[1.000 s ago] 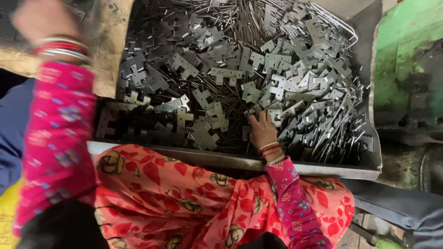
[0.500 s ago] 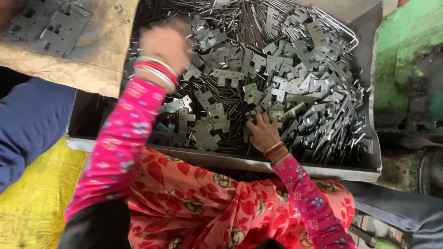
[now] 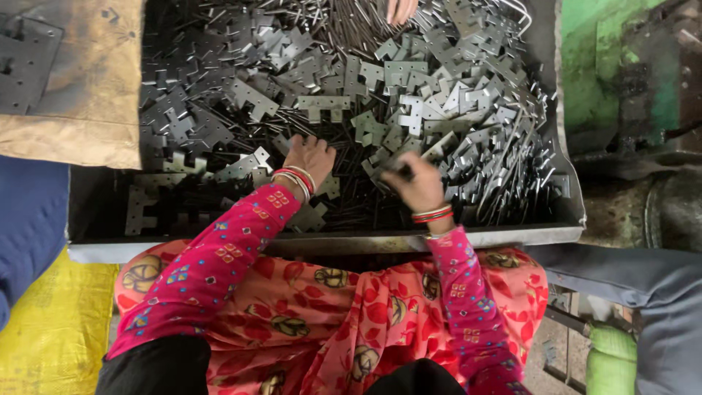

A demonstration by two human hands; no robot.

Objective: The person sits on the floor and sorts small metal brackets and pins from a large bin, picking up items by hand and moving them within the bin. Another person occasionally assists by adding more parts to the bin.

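Left hand (image 3: 311,157) dropped from the cardboard into the tray (image 3: 563,183), fingers spread on stamped brackets (image 3: 395,77); right hand (image 3: 413,183) pinches a dark bracket. Sharp edges could nick fingers.

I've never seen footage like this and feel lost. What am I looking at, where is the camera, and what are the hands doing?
The camera sits on a person's head and looks straight down. Below is a large metal tray heaped with flat grey stamped metal pieces and thin rods. The left hand rests on the pile, fingers spread. The right hand is closed around a small dark part; what kind is hard to tell. Both arms wear pink patterned sleeves and bangles. Fingertips of another person's hand show at the top edge.
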